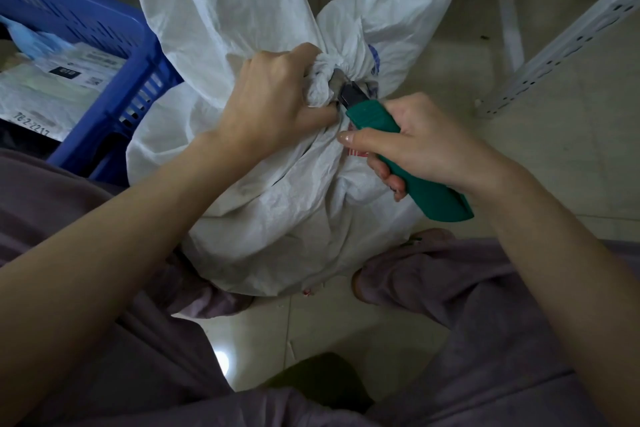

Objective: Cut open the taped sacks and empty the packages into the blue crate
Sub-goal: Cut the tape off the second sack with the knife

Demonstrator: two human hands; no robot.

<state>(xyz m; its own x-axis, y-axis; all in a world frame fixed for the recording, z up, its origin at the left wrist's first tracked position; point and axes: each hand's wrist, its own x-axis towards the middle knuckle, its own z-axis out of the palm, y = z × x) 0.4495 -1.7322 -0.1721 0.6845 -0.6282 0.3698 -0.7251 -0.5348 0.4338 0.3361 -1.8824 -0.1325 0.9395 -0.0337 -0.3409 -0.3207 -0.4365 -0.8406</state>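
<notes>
White sack (277,204) stands on the floor (346,322) between the person's knees, its neck (341,68) bunched tight at the top. What binds the neck cannot be made out.

Left hand (273,104) is clamped round the neck from the left. Right hand (422,146) has its fingers (389,180) wrapped round the green knife (438,199). The knife's long axis runs from lower right to upper left, blade tip touching the neck just right of the left hand.

Judgement: the blade points toward the left thumb and needs steering clear of it.

Blue crate (104,21) sits just left of the sack, with packages (62,80) inside.
</notes>
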